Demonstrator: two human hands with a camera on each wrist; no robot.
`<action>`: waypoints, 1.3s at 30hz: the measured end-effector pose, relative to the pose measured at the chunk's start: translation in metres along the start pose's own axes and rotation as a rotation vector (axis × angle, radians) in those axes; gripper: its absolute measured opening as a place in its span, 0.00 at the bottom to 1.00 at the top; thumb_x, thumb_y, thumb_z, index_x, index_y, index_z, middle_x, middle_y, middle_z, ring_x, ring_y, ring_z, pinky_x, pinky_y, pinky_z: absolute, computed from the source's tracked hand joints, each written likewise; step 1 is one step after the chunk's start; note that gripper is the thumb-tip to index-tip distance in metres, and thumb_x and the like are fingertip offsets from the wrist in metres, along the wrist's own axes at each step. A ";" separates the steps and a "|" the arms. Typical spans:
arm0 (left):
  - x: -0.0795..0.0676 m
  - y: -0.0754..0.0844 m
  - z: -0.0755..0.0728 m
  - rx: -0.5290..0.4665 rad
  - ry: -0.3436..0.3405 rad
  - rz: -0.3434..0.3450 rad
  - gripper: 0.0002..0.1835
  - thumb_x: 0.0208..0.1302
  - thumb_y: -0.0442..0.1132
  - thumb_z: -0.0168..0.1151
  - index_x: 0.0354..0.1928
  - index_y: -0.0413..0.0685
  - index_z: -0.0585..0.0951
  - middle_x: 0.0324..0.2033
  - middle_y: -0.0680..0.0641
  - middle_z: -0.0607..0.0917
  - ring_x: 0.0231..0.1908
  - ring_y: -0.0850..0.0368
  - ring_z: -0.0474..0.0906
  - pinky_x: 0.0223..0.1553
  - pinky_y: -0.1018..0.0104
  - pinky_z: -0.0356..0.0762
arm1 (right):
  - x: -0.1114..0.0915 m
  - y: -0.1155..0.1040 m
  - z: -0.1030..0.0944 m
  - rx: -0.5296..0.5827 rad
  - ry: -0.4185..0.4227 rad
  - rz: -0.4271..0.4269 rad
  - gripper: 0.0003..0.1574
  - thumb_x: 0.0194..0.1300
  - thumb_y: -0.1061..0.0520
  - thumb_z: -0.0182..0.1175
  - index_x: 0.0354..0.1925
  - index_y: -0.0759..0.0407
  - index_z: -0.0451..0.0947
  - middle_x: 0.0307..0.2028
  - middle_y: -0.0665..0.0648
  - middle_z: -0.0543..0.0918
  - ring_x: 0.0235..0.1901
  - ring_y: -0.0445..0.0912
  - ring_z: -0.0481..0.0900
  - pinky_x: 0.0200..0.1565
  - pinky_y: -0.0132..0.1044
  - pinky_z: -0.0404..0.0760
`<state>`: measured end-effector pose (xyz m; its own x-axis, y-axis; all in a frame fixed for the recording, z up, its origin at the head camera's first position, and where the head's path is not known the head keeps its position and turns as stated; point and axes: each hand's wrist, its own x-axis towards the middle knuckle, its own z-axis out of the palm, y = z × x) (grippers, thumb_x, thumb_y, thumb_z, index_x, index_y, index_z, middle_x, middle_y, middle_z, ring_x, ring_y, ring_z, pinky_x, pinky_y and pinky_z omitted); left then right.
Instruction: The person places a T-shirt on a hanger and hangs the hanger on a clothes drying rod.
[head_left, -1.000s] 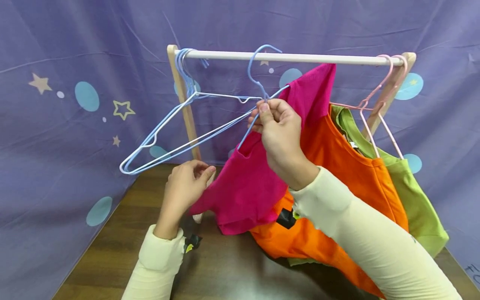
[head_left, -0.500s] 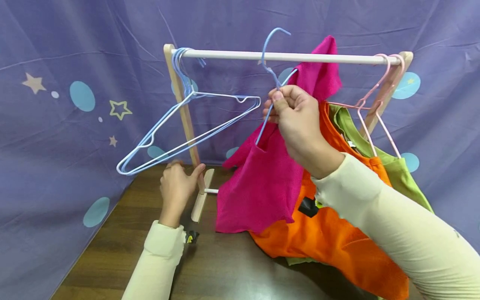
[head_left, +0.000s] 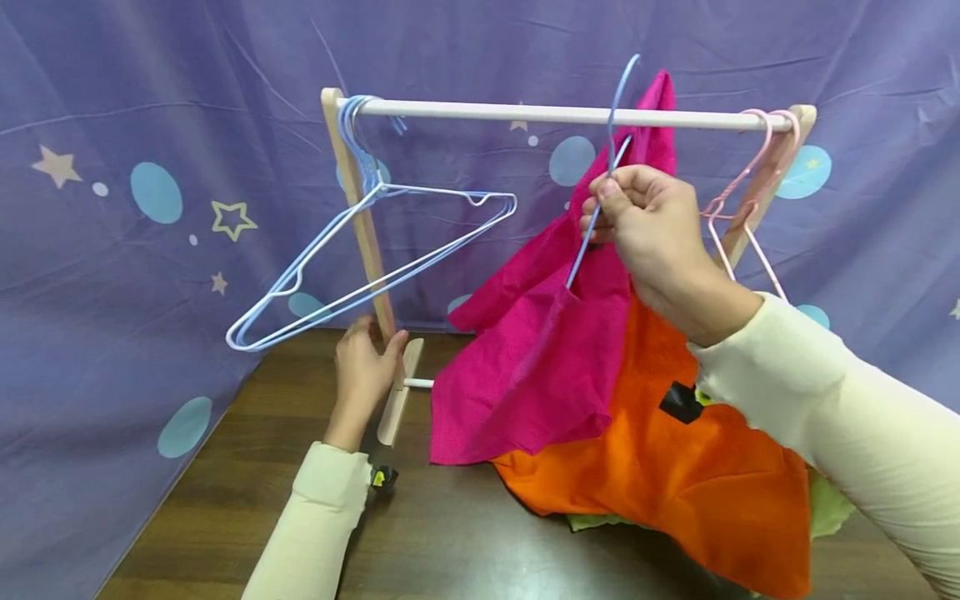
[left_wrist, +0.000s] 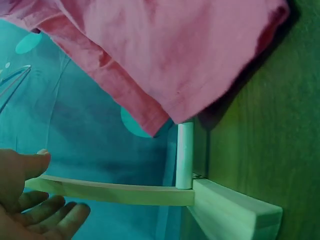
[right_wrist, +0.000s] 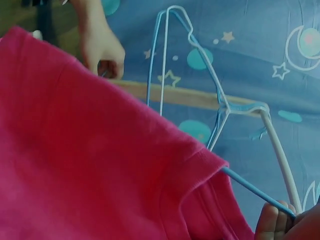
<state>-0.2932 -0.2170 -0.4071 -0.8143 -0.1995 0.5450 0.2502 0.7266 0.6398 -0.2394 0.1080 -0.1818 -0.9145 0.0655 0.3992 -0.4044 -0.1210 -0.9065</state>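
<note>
My right hand (head_left: pixel 654 229) pinches a blue wire hanger (head_left: pixel 584 250) just below its hook. The hook rises in front of and above the white rail (head_left: pixel 487 112). A magenta T-shirt (head_left: pixel 525 375) hangs on this hanger, its sleeve reaching up behind the rail. In the right wrist view, the hanger's arm comes out of the shirt's neck (right_wrist: pixel 220 167) toward my fingertips. My left hand (head_left: pixel 364 362) is low at the rack's left post (head_left: pixel 369 250). The left wrist view has its thumb and loosely bent fingers (left_wrist: pixel 55 212) on either side of that post (left_wrist: pixel 115 192).
Blue and white hangers (head_left: pixel 375 287) without clothes hang at the rail's left end. Pink hangers (head_left: pixel 757 167) hang at the right end. An orange garment (head_left: pixel 720 500) and a green one (head_left: pixel 828 504) lie behind and below the magenta shirt. A patterned purple curtain (head_left: pixel 97 275) backs the wooden table (head_left: pixel 202 517).
My right hand has carried the blue hanger and magenta T-shirt to the right, and the hanger has turned more edge-on. My left hand has left the shirt's side and moved to the left post.
</note>
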 end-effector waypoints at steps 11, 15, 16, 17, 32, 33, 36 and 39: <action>0.000 -0.005 0.006 -0.039 0.009 0.047 0.12 0.66 0.34 0.69 0.41 0.29 0.80 0.38 0.32 0.84 0.38 0.37 0.85 0.40 0.49 0.85 | 0.013 -0.017 -0.047 -0.205 0.001 0.099 0.08 0.74 0.63 0.58 0.37 0.67 0.79 0.24 0.53 0.85 0.23 0.41 0.83 0.30 0.32 0.86; 0.001 -0.005 0.006 -0.031 0.017 0.050 0.12 0.65 0.35 0.70 0.40 0.30 0.80 0.37 0.32 0.84 0.38 0.37 0.85 0.41 0.48 0.84 | 0.019 -0.023 -0.061 -0.357 0.003 0.117 0.07 0.73 0.61 0.60 0.38 0.65 0.79 0.22 0.51 0.85 0.21 0.40 0.84 0.28 0.33 0.86; 0.001 -0.005 0.006 -0.027 0.018 0.049 0.12 0.65 0.35 0.70 0.40 0.30 0.80 0.37 0.32 0.84 0.38 0.37 0.85 0.42 0.48 0.84 | 0.020 -0.024 -0.065 -0.389 0.005 0.120 0.07 0.73 0.61 0.60 0.39 0.64 0.80 0.21 0.51 0.85 0.21 0.40 0.84 0.28 0.32 0.85; 0.001 -0.005 0.006 -0.027 0.018 0.050 0.12 0.65 0.35 0.70 0.40 0.30 0.80 0.37 0.32 0.84 0.38 0.37 0.85 0.41 0.48 0.84 | 0.021 -0.025 -0.067 -0.422 0.008 0.127 0.07 0.73 0.60 0.60 0.39 0.64 0.80 0.21 0.50 0.85 0.20 0.40 0.84 0.28 0.32 0.85; -0.001 -0.009 0.007 -0.045 0.014 0.039 0.13 0.66 0.35 0.69 0.42 0.29 0.80 0.39 0.32 0.84 0.39 0.37 0.86 0.41 0.49 0.85 | 0.025 -0.040 -0.092 -0.904 0.007 0.076 0.23 0.76 0.51 0.57 0.53 0.70 0.81 0.20 0.37 0.83 0.20 0.34 0.83 0.20 0.35 0.82; -0.001 -0.009 0.007 -0.046 0.014 0.040 0.13 0.66 0.34 0.69 0.42 0.28 0.80 0.39 0.32 0.84 0.39 0.37 0.86 0.41 0.48 0.85 | 0.025 -0.041 -0.093 -0.940 -0.001 0.063 0.23 0.76 0.50 0.56 0.53 0.70 0.81 0.20 0.36 0.83 0.19 0.33 0.82 0.20 0.34 0.81; -0.001 -0.009 0.007 -0.041 0.018 0.043 0.13 0.65 0.35 0.70 0.43 0.28 0.80 0.39 0.32 0.84 0.39 0.37 0.86 0.42 0.47 0.84 | 0.024 -0.043 -0.094 -1.018 -0.018 0.038 0.23 0.76 0.51 0.55 0.52 0.69 0.83 0.19 0.36 0.82 0.18 0.33 0.81 0.20 0.31 0.80; 0.000 -0.009 0.007 -0.039 0.019 0.044 0.14 0.65 0.35 0.70 0.43 0.29 0.80 0.38 0.32 0.84 0.39 0.36 0.86 0.42 0.47 0.84 | 0.025 -0.044 -0.094 -1.075 -0.033 0.032 0.22 0.76 0.51 0.54 0.51 0.68 0.83 0.21 0.43 0.84 0.19 0.33 0.80 0.21 0.30 0.79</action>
<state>-0.2991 -0.2194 -0.4165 -0.7917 -0.1807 0.5836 0.3061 0.7093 0.6350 -0.2434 0.2084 -0.1452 -0.9308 0.0494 0.3621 -0.1731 0.8131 -0.5558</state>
